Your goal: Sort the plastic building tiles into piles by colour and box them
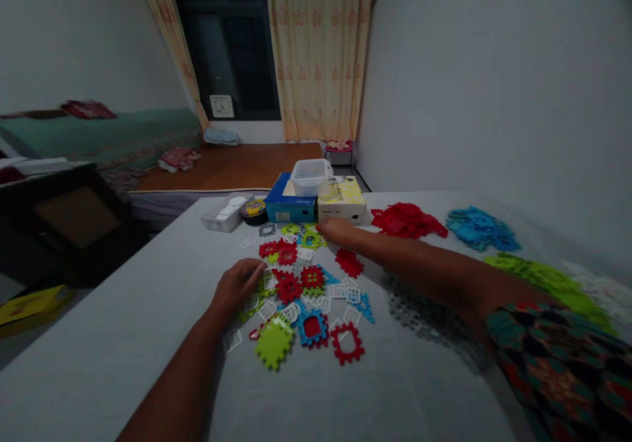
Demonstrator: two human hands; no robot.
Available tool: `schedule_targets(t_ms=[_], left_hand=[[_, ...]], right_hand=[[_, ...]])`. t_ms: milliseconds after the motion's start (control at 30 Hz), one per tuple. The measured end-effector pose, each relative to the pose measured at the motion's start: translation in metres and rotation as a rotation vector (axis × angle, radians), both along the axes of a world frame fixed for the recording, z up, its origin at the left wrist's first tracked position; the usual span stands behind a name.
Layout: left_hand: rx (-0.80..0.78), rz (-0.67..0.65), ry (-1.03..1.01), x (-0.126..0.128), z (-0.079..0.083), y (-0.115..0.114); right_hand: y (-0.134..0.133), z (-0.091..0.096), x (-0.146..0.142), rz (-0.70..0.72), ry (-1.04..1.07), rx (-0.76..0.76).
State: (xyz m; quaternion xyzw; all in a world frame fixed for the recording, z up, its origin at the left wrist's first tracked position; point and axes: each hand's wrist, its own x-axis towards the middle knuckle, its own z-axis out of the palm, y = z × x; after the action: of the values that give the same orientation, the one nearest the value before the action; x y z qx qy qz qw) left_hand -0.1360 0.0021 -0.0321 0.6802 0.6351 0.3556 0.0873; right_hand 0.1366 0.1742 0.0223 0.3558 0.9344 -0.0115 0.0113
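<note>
Flat plastic interlocking building pieces with toothed edges lie in a mixed heap on the table, among them a red square (287, 288), a lime green square (274, 344), a blue frame (313, 327) and a red frame (346, 344). Small white window-like grids (337, 290) are scattered through it. My left hand (237, 287) rests at the heap's left edge, fingers loosely extended beside green and white pieces. Stretched to the far side, my right hand (336, 230) has its fingers closed, with a bit of a red piece (319, 229) at the fingertips. My palm hides most of the grip.
Sorted piles stand at right: red (409, 220), blue (481, 228), lime green (548, 280) and grey (419, 313), partly under my right forearm. Behind the heap are a blue box (291, 210), a yellow-white box (342, 199), a clear tub (311, 177), a white box (224, 215) and a round black tin (254, 213).
</note>
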Motion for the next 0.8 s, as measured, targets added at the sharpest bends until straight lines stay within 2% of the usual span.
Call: schedule_targets(t_ms=[100,200,333,433,500,600,700,800], left_hand=[[-0.003,-0.005,-0.003,-0.001,0.0,0.0],[-0.011,0.0,0.003,0.0,0.001,0.001],[-0.016,-0.003,0.024,0.001,0.001,0.002],[-0.018,0.004,0.024,0.003,0.002,0.002],[-0.016,0.01,0.02,0.004,0.004,0.002],[-0.021,0.018,0.015,0.005,0.005,0.001],[-0.038,0.03,0.009,0.003,0.004,-0.001],[-0.049,0.037,0.006,0.003,0.003,-0.001]], right_hand=[[-0.006,0.011,0.005,-0.059,-0.001,0.079],[-0.015,0.031,0.027,-0.091,0.025,0.152],[-0.011,0.064,0.092,-0.16,0.105,0.11],[0.001,0.081,0.15,-0.375,0.222,0.073],[0.006,0.083,0.182,-0.521,0.268,0.105],[0.002,0.078,0.209,-0.576,0.263,0.123],[-0.006,0.072,0.214,-0.566,0.248,0.113],[-0.012,0.072,0.203,-0.509,0.238,0.101]])
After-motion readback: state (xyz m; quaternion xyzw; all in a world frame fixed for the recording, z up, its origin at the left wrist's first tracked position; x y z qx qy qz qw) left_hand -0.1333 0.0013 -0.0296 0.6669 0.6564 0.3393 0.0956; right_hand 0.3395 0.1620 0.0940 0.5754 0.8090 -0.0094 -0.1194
